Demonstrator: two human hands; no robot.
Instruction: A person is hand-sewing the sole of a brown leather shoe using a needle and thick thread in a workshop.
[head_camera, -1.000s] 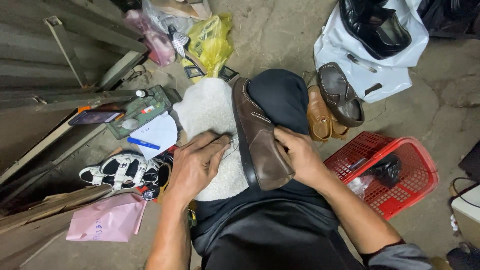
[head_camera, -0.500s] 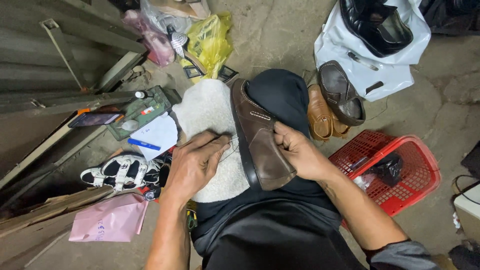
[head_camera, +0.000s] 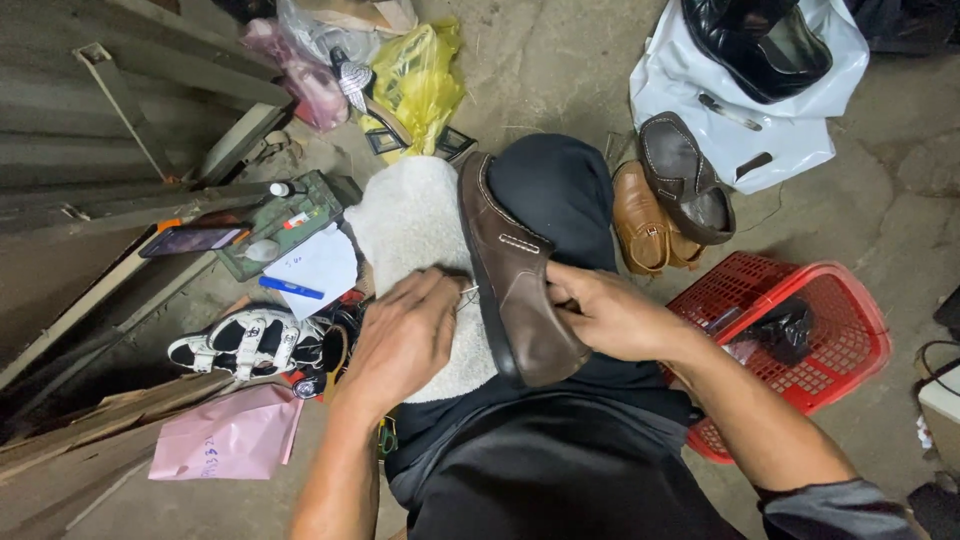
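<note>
Both my hands work one brown loafer: right hand grips its heel end, left hand pinches something beside its sole, toe pointing away.

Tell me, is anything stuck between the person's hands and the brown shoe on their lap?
Nothing visible. The right hand grips the brown shoe directly, and the left hand rests on the white fleecy cloth with its fingertips right at the shoe's sole edge.
</note>
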